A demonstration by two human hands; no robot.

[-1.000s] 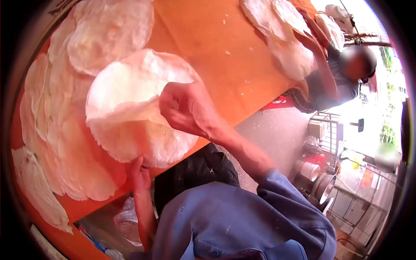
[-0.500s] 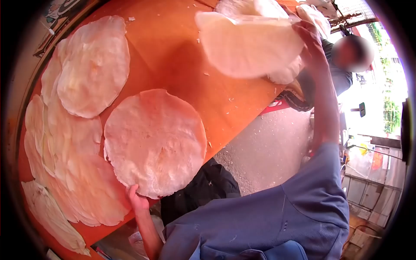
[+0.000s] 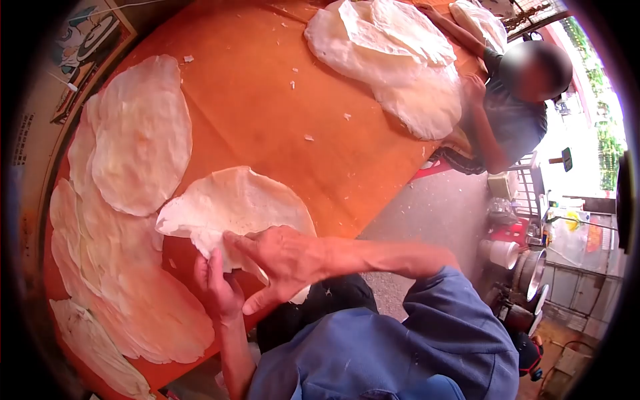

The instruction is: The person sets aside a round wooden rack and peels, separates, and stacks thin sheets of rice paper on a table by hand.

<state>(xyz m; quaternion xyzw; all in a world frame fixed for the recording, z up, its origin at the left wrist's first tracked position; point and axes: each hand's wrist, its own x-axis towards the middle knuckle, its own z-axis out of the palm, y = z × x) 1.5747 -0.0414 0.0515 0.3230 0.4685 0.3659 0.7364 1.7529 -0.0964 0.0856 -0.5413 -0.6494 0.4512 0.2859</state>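
Right hand (image 3: 290, 260) has swung back from the far side of the table, where it was carrying a sheet half a second ago; now it's down by the left one, and the round sheet near the person isn't lying flat anymore.

Going left to right: a narrow bunched sheet (image 3: 97, 347) sits at the table's edge, next to a spread of overlapping sheets (image 3: 127, 293) with an oval sheet (image 3: 142, 137) on top. Then the left hand (image 3: 223, 287), thumb up against the ragged near edge of that round sheet (image 3: 243, 200); can't tell if it's actually pinching it. Right hand's on the same sheet, forefinger stretched out, thumb spread well away from it. Hands are nearly together.

Looks to me like the step is working the near edge up off the orange table (image 3: 267, 120). I'd say the next move calls for a light, even hold, since this stuff looks thin and tearable.

Further right there's a pile of sheets (image 3: 393, 47), with a co-worker's hand (image 3: 475, 87) beside it.
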